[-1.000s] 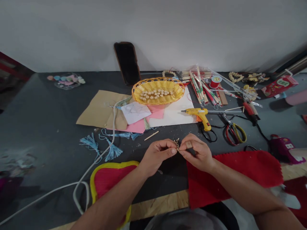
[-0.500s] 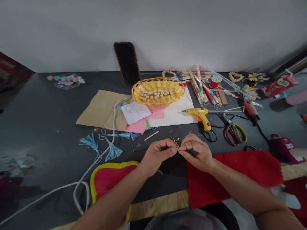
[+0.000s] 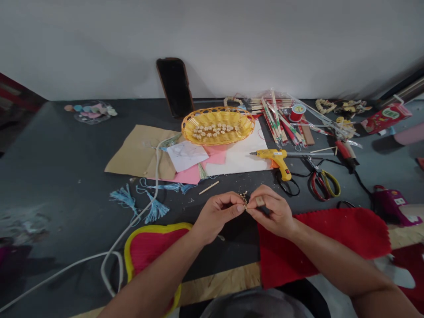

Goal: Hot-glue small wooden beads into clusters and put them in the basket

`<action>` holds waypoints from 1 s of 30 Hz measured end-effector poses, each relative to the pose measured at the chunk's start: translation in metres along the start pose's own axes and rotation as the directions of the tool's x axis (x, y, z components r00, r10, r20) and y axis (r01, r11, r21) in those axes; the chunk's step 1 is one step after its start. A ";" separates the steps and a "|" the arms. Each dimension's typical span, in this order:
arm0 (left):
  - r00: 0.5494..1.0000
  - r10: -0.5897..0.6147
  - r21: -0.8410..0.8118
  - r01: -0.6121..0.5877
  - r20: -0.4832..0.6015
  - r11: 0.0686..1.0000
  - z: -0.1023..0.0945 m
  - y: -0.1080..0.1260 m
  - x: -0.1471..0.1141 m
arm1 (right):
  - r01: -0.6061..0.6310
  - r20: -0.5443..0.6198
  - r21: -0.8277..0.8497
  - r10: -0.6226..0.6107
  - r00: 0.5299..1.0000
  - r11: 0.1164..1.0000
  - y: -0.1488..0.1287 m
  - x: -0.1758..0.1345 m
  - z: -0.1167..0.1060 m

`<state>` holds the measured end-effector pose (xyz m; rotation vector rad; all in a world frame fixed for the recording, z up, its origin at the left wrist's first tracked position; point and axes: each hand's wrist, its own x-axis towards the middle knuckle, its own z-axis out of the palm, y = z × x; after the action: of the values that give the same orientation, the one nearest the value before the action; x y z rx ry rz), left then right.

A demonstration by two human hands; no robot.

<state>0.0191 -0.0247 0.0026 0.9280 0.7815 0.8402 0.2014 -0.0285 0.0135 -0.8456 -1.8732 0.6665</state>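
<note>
Over the dark table, my left hand [image 3: 220, 215] and my right hand [image 3: 273, 212] meet fingertip to fingertip. Both are closed in a pinch on a tiny beige bead-like piece [image 3: 245, 206]; its exact shape is too small to tell. Just behind the fingertips lies a little cluster of beige bits [image 3: 244, 194]. A tan square patch [image 3: 260, 201] shows at my right fingers; whether it is held or stuck on, I cannot tell. Beyond the hands, a yellow woven basket [image 3: 243, 128] holds several small pale flower-shaped pieces [image 3: 217, 129].
A yellow glue gun [image 3: 276, 158] and scissors [image 3: 323, 182] lie at right, near wrapped sticks [image 3: 276, 121] and a red thread spool [image 3: 297, 113]. Blue tassels [image 3: 155, 210] and a white cable [image 3: 132, 224] are left. Red felt [image 3: 344, 232] lies under my right forearm. A phone [image 3: 175, 87] leans on the wall.
</note>
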 end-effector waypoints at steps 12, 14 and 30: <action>0.998 -0.062 -0.060 0.062 0.011 0.996 0.000 0.002 0.000 | 0.019 0.001 0.030 -0.019 1.000 0.999 0.001 -0.001 -0.001; 0.997 -0.078 -0.063 0.079 0.015 0.995 0.000 0.002 0.000 | 0.022 0.001 0.033 -0.022 1.000 0.999 0.001 0.000 0.000; 0.996 -0.086 -0.026 0.087 0.036 0.996 -0.001 0.000 0.000 | -0.007 -0.008 0.079 0.008 1.000 0.997 0.001 -0.001 0.001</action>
<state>0.0187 -0.0243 0.0024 0.8759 0.7733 0.7557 0.2007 -0.0288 0.0114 -0.8032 -1.8252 0.7361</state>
